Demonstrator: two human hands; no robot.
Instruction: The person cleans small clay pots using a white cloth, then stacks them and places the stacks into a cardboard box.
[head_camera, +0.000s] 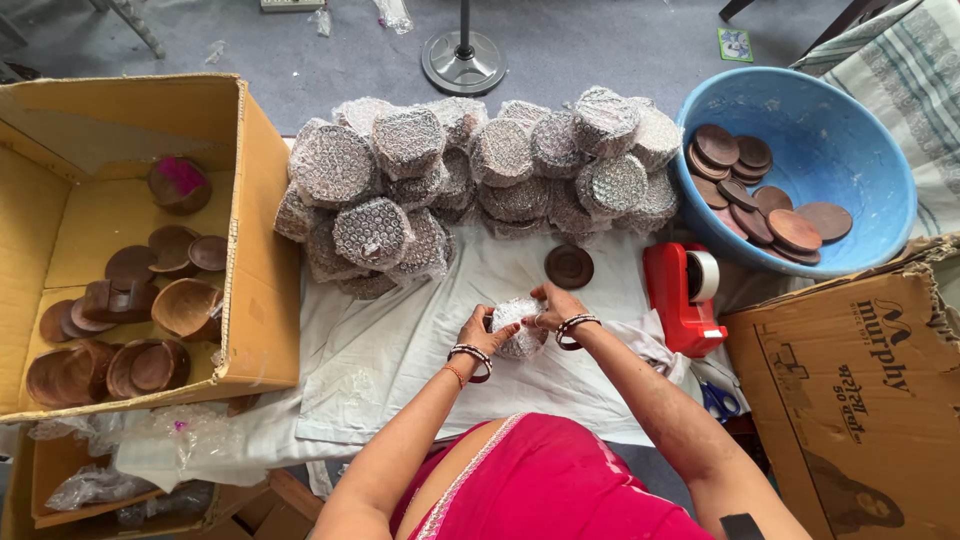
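At nine o'clock the big cardboard box (262, 240) sits full of brown wooden bowls (185, 305), at two o'clock the blue tub (840, 140) holds flat wooden discs (795, 230), and at twelve the heap of bubble-wrapped bundles (470, 175) spreads over the white cloth (400, 340). Just past my hands, the red tape dispenser (684, 295) stands at three and one loose brown disc (569, 266) at one. Dead centre, my left hand (484, 330) and right hand (556, 303) are both clasped around a small bubble-wrapped bundle (520, 328), raised just above the cloth.

One head camera — looking steeply down, close over the white cloth (400, 350).
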